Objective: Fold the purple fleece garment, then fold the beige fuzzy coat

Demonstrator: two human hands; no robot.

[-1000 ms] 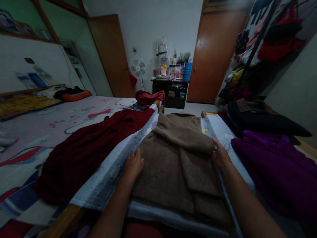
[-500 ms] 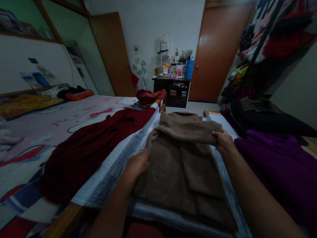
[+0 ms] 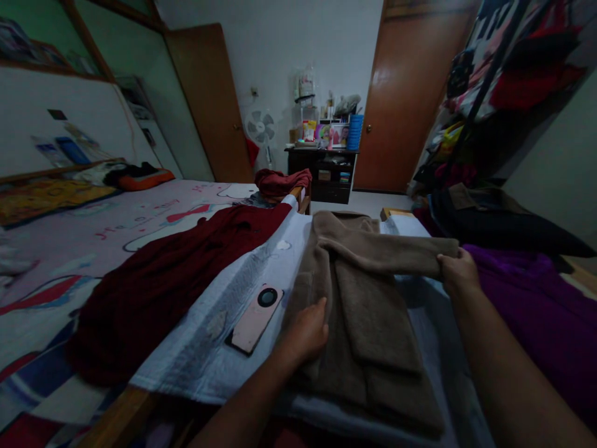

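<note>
A brown garment [image 3: 373, 317] lies partly folded on a pale blue cloth [image 3: 186, 348]. My right hand [image 3: 459, 270] pinches the end of its sleeve, which stretches out to the right across the garment's upper part. On the garment's left part rests my left hand [image 3: 305, 330], its fingers bent against the fabric; whether they grip it is hard to see. A pink phone [image 3: 256, 320] with a round black camera ring lies on the cloth, left of my left hand.
A dark red garment [image 3: 186, 286] is spread at the left, beside a patterned bed [image 3: 116, 218]. Purple clothing [image 3: 536, 311] and dark folded clothes [image 3: 494, 214] lie at the right. A fan [image 3: 261, 127] and black cabinet [image 3: 321, 177] stand behind.
My right hand has moved right, drawing the sleeve outward. My left hand has shifted right along with the garment's left side, which is now folded inward, and the phone has come into view.
</note>
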